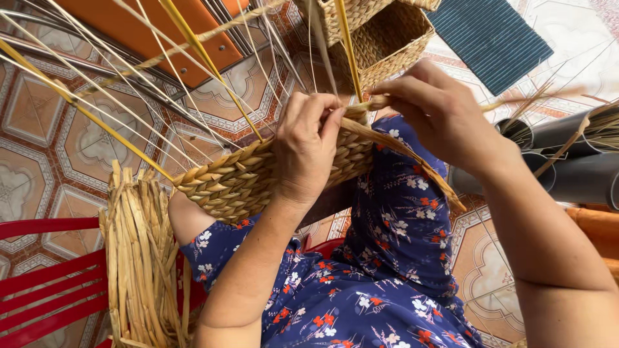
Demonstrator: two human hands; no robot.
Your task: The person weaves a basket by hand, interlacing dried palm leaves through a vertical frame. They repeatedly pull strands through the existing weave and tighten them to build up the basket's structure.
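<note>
Beside a straw bundle [138, 258], left hand [306, 145] grips the woven basket [238, 177]; right hand [438, 113] pinches its strand [412, 158].

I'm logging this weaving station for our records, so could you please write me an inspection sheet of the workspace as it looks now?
Surface: patterned tiled floor; work rests on the person's lap, over a blue floral dress.
Job's things: half-woven straw basket with long loose strands fanning up and left.
Clutter: bundle of dried straw lying over a red slatted chair; finished woven baskets and a dark ribbed mat on the floor.
Hands: left hand presses on the weave; right hand pinches a strand at the rim.
Cables: nothing seen.
Surroundings: orange panel, dark tubes at right.
</note>
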